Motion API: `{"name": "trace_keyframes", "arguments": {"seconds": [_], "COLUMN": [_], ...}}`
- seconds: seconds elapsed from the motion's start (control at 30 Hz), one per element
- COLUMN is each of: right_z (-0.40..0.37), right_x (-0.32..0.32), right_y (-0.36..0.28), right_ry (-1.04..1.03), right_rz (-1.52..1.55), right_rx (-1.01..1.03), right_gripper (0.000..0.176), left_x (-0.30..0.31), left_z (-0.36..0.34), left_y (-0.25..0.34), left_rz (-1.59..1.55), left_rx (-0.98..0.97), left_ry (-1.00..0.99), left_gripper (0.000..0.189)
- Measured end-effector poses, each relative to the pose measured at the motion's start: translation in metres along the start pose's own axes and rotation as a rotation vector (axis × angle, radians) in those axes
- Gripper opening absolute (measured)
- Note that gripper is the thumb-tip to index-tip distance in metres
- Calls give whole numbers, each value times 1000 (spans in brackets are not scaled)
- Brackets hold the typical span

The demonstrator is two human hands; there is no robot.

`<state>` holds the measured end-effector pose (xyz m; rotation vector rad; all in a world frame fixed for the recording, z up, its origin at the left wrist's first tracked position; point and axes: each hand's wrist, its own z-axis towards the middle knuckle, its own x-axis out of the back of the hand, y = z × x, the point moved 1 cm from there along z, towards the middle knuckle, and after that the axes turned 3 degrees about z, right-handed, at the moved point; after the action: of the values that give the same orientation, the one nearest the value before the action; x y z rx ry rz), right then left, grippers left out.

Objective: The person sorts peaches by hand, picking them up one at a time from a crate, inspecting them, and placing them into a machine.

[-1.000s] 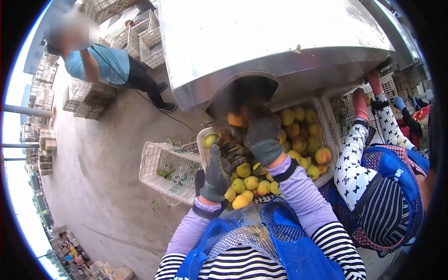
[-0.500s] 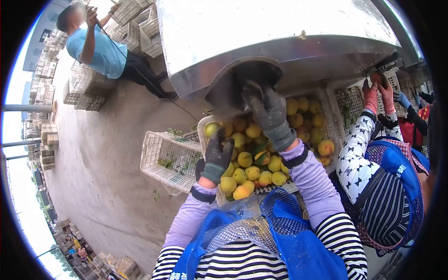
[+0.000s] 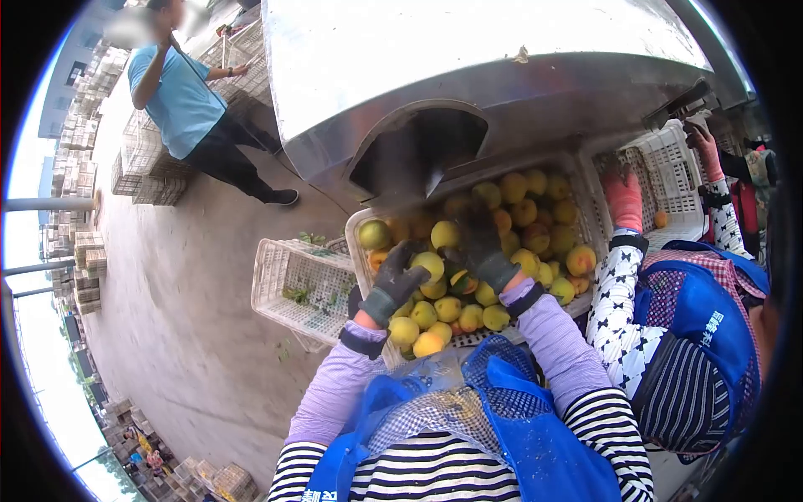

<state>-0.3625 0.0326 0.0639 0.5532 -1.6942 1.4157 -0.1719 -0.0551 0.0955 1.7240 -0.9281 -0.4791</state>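
Grey-brown floor point(image 3: 176, 284) spreads out to the left of the two gloved hands. Nearest, the left hand point(image 3: 391, 283) is part-curled, its fingertips at a yellow-green fruit point(image 3: 428, 266); whether it grips it, I cannot tell. Just beside it, the right hand point(image 3: 488, 251) reaches down among the other fruit point(image 3: 443, 311), its fingers blurred, so its hold cannot be told either. Around and below both hands, the fruit fills a pale plastic crate point(image 3: 359, 251). Left of the grip sits a tilted crate point(image 3: 272, 261) with leaves in it; beyond the grip, a metal machine point(image 3: 519, 92) with a dark opening point(image 3: 439, 138). To the right works a co-worker point(image 3: 686, 368) in coral gloves; far off to the left stand a person in a blue shirt point(image 3: 182, 100) and crate stacks point(image 3: 150, 163).
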Motion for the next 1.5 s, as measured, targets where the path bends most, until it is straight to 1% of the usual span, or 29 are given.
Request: {"name": "trace_keyframes", "arguments": {"seconds": [0.07, 0.1, 0.2, 0.23, 0.33, 0.37, 0.47, 0.57, 0.67, 0.73, 0.77, 0.83, 0.87, 0.93, 1.03, 1.1, 1.17, 1.2, 1.27, 1.3, 1.37, 1.4, 1.47, 1.5], "right_z": [-14, -18, -41, -47, -63, -62, -62, -52, -30, -2, 15, 52, 68, 104, 113, 95, 41, 21, -13, -19, -25, -23, -23, -23], "right_x": [27, 35, 50, 56, 66, 68, 68, 77, 84, 79, 76, 54, 47, 43, 57, 79, 92, 86, 71, 66, 54, 58, 74, 84], "right_y": [-25, -38, -72, -83, -95, -93, -97, -102, -113, -114, -114, -102, -98, -96, -105, -113, -125, -132, -138, -131, -118, -115, -111, -113], "right_ry": [-45, -70, -60, 7, 115, 121, 181, 233, 424, 505, 544, 611, 640, 456, 278, 283, 381, 354, 301, 313, 341, 337, 324, 304], "right_rz": [663, 995, 551, 484, 684, 582, 435, 400, 173, 88, 47, -7, -31, 28, 39, 142, 378, 319, 203, 227, 279, 269, 242, 369], "right_rx": [-131, -184, 163, 210, 60, 141, 122, 41, 101, 92, 87, 103, 112, 24, -90, -38, 147, 181, 231, 187, 109, 157, 252, 197], "right_gripper": [64, 69, 73, 78, 82, 84, 78, 72, 67, 66, 66, 63, 61, 63, 68, 72, 77, 79, 81, 83, 85, 86, 87, 86], "left_x": [19, 21, 13, 10, 12, 9, 9, 15, 21, 26, 24, 26, 29, 35, 41, 38, 33, 28, 14, 5, -6, -7, -5, -2], "left_z": [-25, -34, -55, -64, -75, -75, -72, -62, -45, -37, -35, -35, -33, -37, -36, -39, -43, -44, -48, -48, -46, -44, -44, -43], "left_y": [-3, 2, 36, 65, 55, 58, 58, 61, 55, 40, 40, 60, 58, 49, 47, 52, 63, 66, 72, 80, 83, 85, 90, 94], "left_rz": [-834, -920, 156, -214, -229, -206, -140, -134, -319, 47, -136, -748, -917, -1252, -1246, -1290, -1375, -1380, -1384, -1284, -1133, -1057, -1016, -1000], "left_rx": [241, 244, -365, -58, -111, -126, -178, -167, -129, -380, -265, -45, 5, 110, 51, 38, 49, 82, 167, 121, 54, 23, -27, -56], "left_ry": [-86, -82, 133, 63, 5, 25, 57, 43, 176, 340, 328, 187, 193, 217, 119, 81, 81, 69, 39, 98, 107, 115, 43, 8], "left_gripper": [44, 45, 47, 47, 50, 49, 46, 41, 35, 38, 39, 42, 42, 44, 44, 44, 43, 44, 45, 46, 47, 47, 49, 51]}}
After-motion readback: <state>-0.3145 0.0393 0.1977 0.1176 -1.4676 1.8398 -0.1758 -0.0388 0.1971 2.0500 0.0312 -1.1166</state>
